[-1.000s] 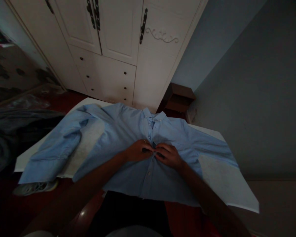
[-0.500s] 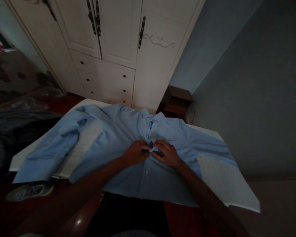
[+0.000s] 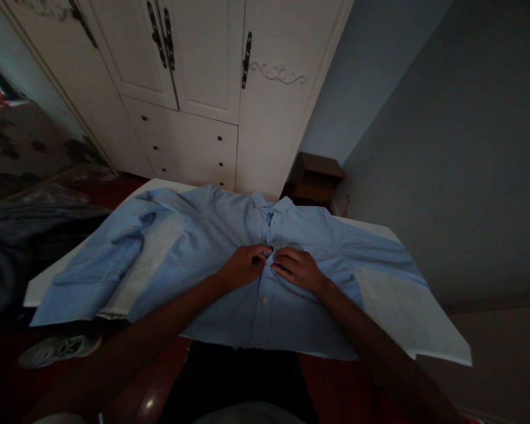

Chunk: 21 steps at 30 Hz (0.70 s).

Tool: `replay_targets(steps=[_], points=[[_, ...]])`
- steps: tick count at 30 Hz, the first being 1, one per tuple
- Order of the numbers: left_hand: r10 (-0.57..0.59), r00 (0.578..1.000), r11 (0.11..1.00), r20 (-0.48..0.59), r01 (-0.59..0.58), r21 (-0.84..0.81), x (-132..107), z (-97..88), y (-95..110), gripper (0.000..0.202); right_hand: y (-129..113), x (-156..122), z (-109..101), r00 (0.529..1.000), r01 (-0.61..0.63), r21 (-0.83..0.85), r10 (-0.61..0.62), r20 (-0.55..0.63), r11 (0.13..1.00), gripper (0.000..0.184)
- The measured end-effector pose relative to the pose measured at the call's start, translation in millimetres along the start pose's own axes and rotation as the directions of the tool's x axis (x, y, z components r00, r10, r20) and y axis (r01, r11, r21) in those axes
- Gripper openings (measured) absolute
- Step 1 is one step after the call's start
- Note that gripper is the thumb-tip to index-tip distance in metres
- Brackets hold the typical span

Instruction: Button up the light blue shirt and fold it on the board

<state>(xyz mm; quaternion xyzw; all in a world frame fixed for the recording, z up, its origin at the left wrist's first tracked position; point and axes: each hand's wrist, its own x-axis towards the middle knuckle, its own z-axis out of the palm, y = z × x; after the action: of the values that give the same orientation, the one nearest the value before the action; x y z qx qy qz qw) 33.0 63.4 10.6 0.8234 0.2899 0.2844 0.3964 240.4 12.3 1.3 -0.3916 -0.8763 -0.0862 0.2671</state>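
A light blue button-down shirt [image 3: 221,229] lies front up across a white table [image 3: 393,312], its collar [image 3: 271,204] toward the far edge and its sleeves spread to both sides. At the middle of the front opening, my left hand [image 3: 246,265] pinches the placket edge with thumb and forefinger. Facing it from the other side, my right hand [image 3: 298,268] has its fingers bent and closed on the opposite placket. Above my hands the opening is parted near the collar. A white button [image 3: 265,300] shows below them. Whatever button lies between my fingertips is hidden.
A white wardrobe [image 3: 194,141] with dark handles stands behind the table. A brown wooden box-like stand [image 3: 318,176] is by the wall. Dark clothes [image 3: 9,253] are heaped at the left, and a shoe [image 3: 59,350] lies on the red floor.
My fingertips have shifted slightly up the placket, and the raised fold of cloth between them now lies flatter. The view has tilted a little.
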Motion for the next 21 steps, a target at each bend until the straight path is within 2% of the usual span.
replay_targets(steps=[6, 12, 21], points=[[0.007, 1.0, 0.997, -0.005, -0.006, 0.079, -0.5, 1.6, 0.0, 0.028, -0.1, 0.2, 0.4, 0.999, 0.034, -0.035, -0.035, -0.011, 0.999, 0.018], [0.007, 0.998, 1.0, 0.064, -0.009, 0.027, 0.1, -3.0, 2.2, 0.023, 1.3, -2.6, 1.0, 0.999, 0.044, -0.045, -0.044, 0.006, 0.998, 0.02], [0.004, 1.0, 1.0, -0.023, -0.004, -0.016, -0.7, 0.8, 0.4, 0.005, 0.1, -0.5, -0.5, 0.999, -0.018, 0.027, 0.017, 0.033, 0.999, 0.019]])
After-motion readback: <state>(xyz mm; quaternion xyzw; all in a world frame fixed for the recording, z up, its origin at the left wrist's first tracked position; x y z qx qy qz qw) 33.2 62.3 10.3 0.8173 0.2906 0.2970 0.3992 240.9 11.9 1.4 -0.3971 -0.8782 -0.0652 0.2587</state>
